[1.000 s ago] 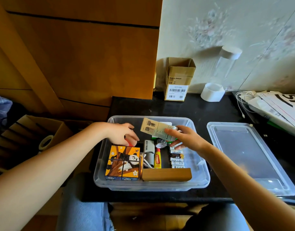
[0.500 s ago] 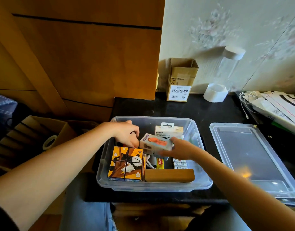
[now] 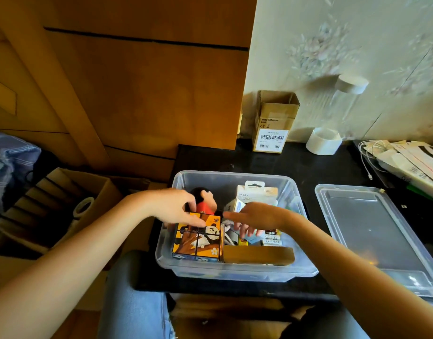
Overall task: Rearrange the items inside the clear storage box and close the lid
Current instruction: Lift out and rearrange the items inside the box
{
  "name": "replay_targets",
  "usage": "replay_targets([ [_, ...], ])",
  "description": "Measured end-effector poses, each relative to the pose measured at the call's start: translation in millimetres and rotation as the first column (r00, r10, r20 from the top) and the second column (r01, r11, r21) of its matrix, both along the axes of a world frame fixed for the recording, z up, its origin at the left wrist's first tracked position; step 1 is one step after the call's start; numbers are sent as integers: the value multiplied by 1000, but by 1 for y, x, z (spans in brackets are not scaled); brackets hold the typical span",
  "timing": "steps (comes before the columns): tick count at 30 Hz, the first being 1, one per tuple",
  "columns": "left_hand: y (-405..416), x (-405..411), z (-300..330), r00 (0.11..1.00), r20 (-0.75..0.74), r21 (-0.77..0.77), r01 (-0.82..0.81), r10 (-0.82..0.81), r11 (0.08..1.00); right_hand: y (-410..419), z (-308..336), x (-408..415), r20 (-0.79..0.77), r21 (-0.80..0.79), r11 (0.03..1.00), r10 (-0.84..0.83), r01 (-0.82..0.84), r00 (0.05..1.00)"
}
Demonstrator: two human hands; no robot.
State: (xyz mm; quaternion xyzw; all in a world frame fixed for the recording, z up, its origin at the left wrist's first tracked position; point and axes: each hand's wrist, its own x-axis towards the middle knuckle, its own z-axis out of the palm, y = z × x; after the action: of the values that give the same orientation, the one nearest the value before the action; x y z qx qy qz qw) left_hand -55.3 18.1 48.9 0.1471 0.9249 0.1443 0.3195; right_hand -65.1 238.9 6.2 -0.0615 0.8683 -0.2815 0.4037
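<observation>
On a black desktop, both hands reach into the clear storage box (image 3: 236, 178), its lid (image 3: 372, 237) lying alongside to the right.
Left hand (image 3: 172, 206) pinches the panda puzzle cube (image 3: 198, 238); right hand (image 3: 257, 216) grips a small carton (image 3: 234, 206) beside a red-shirted doll (image 3: 205, 200).

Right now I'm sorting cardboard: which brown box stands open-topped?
The barcode-labelled cardboard box by the wall; the flat brown box inside the clear storage box lies closed.

Warm, fairly bright light falls from the right, throwing a soft shadow behind the cardboard carton (image 3: 274, 121); wide-angle distortion bends frame edges, and glare spots the lid (image 3: 372, 231).
</observation>
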Motion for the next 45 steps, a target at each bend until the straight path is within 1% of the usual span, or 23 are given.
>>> replay_targets([
  [1,1,4,2,995,101,9,-1,0,1000,-4,0,1,105,-9,1000,5,-4,994],
  [2,2,6,3,988,153,20,20,-23,1000,-7,-3,2,178,-10,1000,2,0,984],
  [4,6,10,0,981,166,60,87,-96,994,-10,-10,4,266,-34,999,-27,37,964],
  [6,8,11,-6,981,165,133,76,-98,988,-11,-14,6,328,-93,993,-36,70,944],
  [10,-1,10,-7,991,89,236,-122,104,964,-10,-13,6,354,-90,993,-37,73,935],
  [13,-8,8,-4,972,73,351,-233,222,907,-4,-16,3,374,-119,975,-130,186,918],
  [15,-8,5,-4,929,73,486,-350,362,800,0,-20,1,390,-132,951,-211,281,896],
  [17,-1,0,-4,845,181,614,-497,503,613,2,-23,0,383,-126,941,-246,314,890],
  [18,4,-3,-4,799,248,643,-559,548,523,2,-23,-1,369,-115,947,-239,300,898],
  [19,9,-5,-5,766,300,651,-601,569,465,1,-22,0,351,-100,957,-222,273,910],
  [20,15,-8,-8,749,336,647,-624,571,438,-1,-19,1,331,-89,966,-201,242,922],
  [23,30,-15,-17,718,313,626,-648,621,434,-10,-10,5,235,-65,988,-121,140,964],
  [25,33,-21,-21,696,253,635,-643,672,428,-19,-5,8,144,-17,998,-57,60,988],
  [26,33,-22,-21,700,210,633,-629,682,451,-23,-2,10,105,7,1000,-25,24,994],
  [28,27,-24,-22,739,70,581,-576,670,575,-32,2,14,24,65,997,30,-31,999],
  [30,15,-21,-21,791,-129,463,-485,598,742,-44,7,17,-50,147,986,81,-73,995],
  [31,9,-18,-20,803,-218,407,-442,555,799,-52,8,19,-96,208,974,112,-90,989],
  [32,4,-15,-20,807,-281,373,-406,519,834,-60,7,20,-154,289,951,159,-110,975],
  [34,-2,-8,-21,808,-333,353,-371,486,859,-74,4,22,-261,462,873,304,-158,916],
  [36,-5,-2,-21,805,-355,366,-349,476,863,-84,-1,24,-273,527,831,362,-176,891],
  [39,-6,4,-22,815,-349,390,-324,463,862,-87,-5,24,-225,465,875,266,-137,937],
  [42,-9,5,-24,804,-312,464,-336,506,820,-84,-2,20,-162,391,913,196,-119,967],
  [45,-11,5,-23,757,-285,561,-365,588,743,-71,6,19,-49,174,983,67,-57,997],
])
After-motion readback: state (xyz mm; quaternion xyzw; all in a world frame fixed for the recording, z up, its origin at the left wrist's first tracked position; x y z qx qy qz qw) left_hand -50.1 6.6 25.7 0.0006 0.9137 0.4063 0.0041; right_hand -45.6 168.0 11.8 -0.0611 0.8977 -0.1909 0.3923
